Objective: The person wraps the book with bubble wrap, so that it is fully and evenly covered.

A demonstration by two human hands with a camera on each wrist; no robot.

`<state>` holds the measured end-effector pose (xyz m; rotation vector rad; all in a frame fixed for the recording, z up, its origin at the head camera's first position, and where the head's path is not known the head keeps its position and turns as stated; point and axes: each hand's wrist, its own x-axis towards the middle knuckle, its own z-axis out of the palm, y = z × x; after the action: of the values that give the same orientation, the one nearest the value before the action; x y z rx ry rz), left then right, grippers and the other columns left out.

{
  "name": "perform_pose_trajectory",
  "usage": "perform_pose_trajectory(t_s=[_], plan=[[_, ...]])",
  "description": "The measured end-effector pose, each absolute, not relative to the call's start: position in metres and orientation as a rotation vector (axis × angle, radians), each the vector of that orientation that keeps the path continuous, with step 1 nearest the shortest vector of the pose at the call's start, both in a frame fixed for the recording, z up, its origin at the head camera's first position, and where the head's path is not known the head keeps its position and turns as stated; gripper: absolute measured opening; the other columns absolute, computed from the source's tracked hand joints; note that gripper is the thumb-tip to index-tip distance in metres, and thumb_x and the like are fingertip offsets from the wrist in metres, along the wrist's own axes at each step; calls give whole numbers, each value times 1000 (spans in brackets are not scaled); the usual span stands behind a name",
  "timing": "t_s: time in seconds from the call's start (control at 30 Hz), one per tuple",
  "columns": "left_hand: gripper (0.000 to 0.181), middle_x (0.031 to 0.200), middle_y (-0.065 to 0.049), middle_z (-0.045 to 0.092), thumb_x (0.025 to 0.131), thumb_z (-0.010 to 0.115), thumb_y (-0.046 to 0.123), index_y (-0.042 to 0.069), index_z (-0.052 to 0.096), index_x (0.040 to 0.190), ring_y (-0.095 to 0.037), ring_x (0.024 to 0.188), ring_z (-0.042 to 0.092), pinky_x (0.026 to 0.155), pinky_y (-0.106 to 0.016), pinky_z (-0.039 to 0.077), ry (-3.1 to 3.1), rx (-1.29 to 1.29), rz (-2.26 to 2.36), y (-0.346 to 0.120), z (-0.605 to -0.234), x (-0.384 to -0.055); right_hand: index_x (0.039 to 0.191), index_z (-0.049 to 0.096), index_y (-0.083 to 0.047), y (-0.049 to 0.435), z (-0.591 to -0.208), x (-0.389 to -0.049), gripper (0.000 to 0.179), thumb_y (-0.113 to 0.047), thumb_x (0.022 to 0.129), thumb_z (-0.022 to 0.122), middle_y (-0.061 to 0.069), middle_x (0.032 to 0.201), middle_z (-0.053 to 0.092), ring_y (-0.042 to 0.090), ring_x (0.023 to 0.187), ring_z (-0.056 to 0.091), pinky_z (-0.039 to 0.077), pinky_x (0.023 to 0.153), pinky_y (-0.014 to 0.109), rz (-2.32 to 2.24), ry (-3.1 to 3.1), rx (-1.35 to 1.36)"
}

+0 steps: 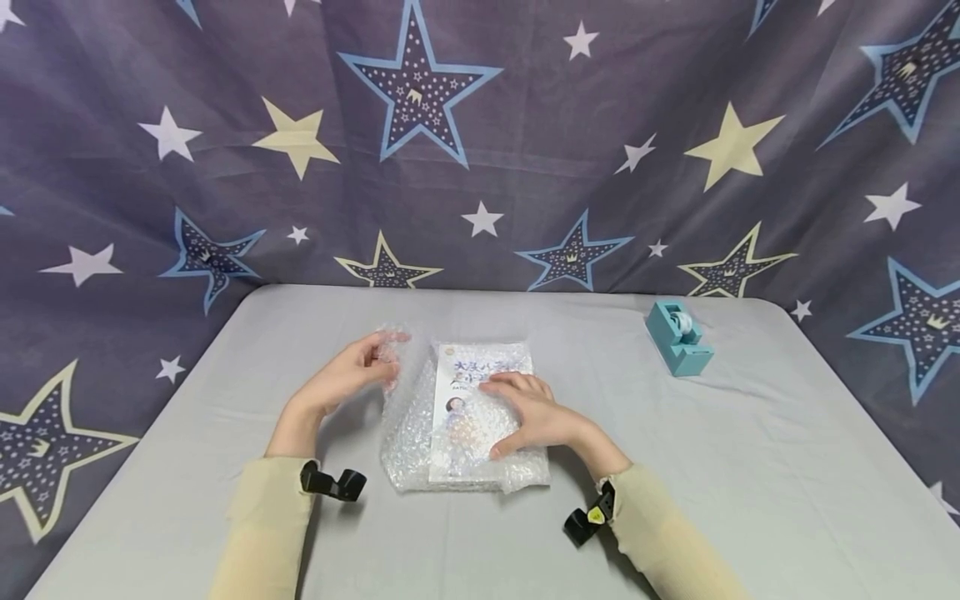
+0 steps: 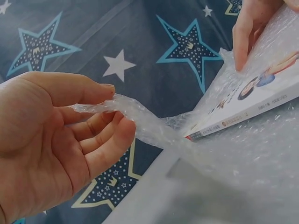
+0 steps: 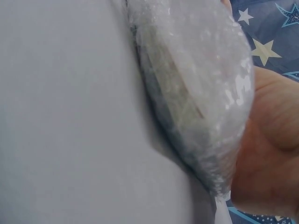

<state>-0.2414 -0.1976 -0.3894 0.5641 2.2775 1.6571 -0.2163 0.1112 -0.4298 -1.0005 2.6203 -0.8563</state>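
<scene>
A book with a white illustrated cover (image 1: 447, 446) lies on the table, partly wrapped in clear bubble wrap (image 1: 407, 446). At its left, my left hand (image 1: 341, 375) pinches the raised edge of a bubble wrap flap. In the left wrist view that flap (image 2: 152, 123) runs from the fingers toward the book's spine (image 2: 247, 116), which shows uncovered on this side. My right hand (image 1: 536, 417) rests on the book's right part, fingers spread over the wrap there. The right wrist view shows wrap (image 3: 210, 60) folded around the book's edge, beside the palm (image 3: 268, 144).
A teal tape dispenser (image 1: 678, 342) with a roll of tape stands at the back right of the grey-covered table (image 1: 750, 483). Behind the table hangs a dark star-patterned cloth (image 1: 510, 175). A black wrist camera (image 1: 333, 483) is strapped to each forearm.
</scene>
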Motion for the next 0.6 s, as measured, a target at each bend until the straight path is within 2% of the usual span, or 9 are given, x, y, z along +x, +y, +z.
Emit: perform_pose_trajectory(t_s=[0.33,0.47,0.6], plan=[[53,77,-5,60,84,57,3,-1,38,134,-11,69,58,71,-30,51,2268,563,1731,-188,-389,-242,139,36,-14,112,-432,-217,94,-43,61,79,11,144,27,34,131,18,10,104,56,-866,2624,-991],[55,89,-17,61,84,57,3,0,37,135,-10,72,59,73,-31,51,2271,558,1739,-183,-388,-241,139,36,-15,111,-432,-217,93,-44,61,79,11,144,27,34,131,18,10,104,55,-861,2626,-988],[57,106,-31,53,84,58,4,2,36,136,-11,76,59,75,-28,51,2259,562,1754,-177,-388,-240,138,36,-15,111,-432,-217,93,-44,61,79,10,144,27,34,131,18,10,104,55,-865,2626,-987]])
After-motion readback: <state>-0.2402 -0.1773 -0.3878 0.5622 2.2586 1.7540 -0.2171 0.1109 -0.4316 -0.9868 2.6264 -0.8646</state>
